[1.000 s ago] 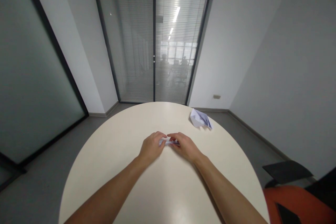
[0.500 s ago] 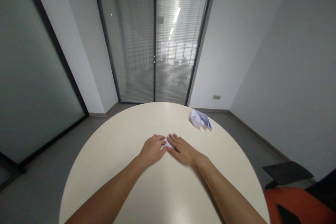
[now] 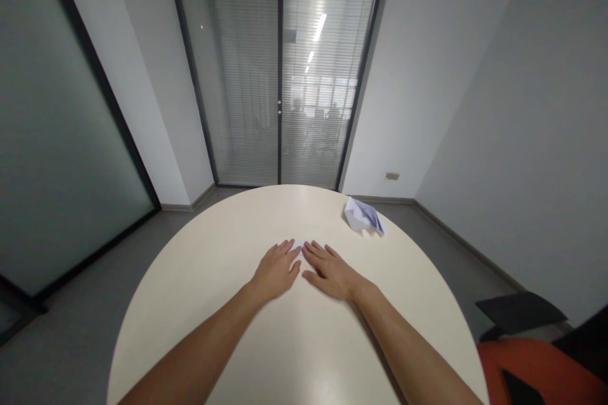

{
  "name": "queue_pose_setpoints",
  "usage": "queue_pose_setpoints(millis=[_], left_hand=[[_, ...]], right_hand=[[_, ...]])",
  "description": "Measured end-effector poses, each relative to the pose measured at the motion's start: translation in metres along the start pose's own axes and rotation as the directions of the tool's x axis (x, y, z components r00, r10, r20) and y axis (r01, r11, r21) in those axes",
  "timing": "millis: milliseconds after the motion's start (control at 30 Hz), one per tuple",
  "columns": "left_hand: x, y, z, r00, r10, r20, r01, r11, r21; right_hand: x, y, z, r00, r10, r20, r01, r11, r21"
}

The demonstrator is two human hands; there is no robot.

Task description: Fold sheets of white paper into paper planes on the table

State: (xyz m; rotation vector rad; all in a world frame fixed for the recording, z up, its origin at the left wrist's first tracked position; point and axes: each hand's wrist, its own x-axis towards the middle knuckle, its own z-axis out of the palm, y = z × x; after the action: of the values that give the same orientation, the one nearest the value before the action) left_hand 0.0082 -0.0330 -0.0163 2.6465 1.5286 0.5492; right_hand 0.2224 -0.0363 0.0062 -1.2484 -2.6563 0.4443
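On the cream round table (image 3: 199, 266) lies a small piece of white paper (image 3: 298, 244), mostly covered by my fingers. My left hand (image 3: 277, 269) rests on its left part with the fingers stretched out and the thumb apart. From the other side my right hand (image 3: 327, 269) lies flat over the paper's right part, its fingers spread a little. The fingertips of both hands nearly meet over the sheet. How the paper is folded underneath cannot be made out.
A folded white paper shape (image 3: 363, 215) sits near the table's far right edge. To the right stands a chair with a red seat (image 3: 536, 367) and a black armrest (image 3: 520, 312). Beyond the table is a glass door with blinds (image 3: 247, 88).
The paper showing between my hands has shifted away from me, toward the far side of my fingertips. My left fingers have straightened, and my thumbs no longer cover paper.
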Motion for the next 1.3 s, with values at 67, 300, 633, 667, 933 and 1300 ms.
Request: queue_pose_setpoints(millis=[67,300,633,667,933,1300], left_hand=[[0.000,-0.002,0.001,1.000,0.003,0.010,-0.003,1.000,-0.011],[0.000,-0.004,0.001,1.000,0.011,0.014,-0.011,0.999,-0.032],[0.000,-0.004,0.001,0.999,0.025,-0.029,-0.026,0.999,-0.038],[0.000,-0.003,0.000,0.999,0.024,-0.024,-0.025,0.999,-0.036],[0.000,-0.006,0.002,1.000,0.019,0.022,-0.018,0.999,-0.031],[0.001,0.000,-0.005,1.000,0.027,-0.015,-0.027,1.000,0.016]], right_hand=[[0.000,0.000,-0.001,1.000,0.025,-0.015,-0.026,0.999,-0.020],[0.001,0.002,0.001,0.997,0.064,-0.030,-0.065,0.997,-0.028],[-0.001,0.009,0.000,0.999,0.041,-0.012,-0.041,0.999,0.000],[-0.001,0.010,0.001,0.999,0.043,-0.002,-0.043,0.999,0.005],[-0.001,0.010,0.002,0.999,0.037,-0.007,-0.037,0.999,0.019],[0.000,0.003,0.000,0.997,-0.023,-0.068,0.025,0.999,0.034]])
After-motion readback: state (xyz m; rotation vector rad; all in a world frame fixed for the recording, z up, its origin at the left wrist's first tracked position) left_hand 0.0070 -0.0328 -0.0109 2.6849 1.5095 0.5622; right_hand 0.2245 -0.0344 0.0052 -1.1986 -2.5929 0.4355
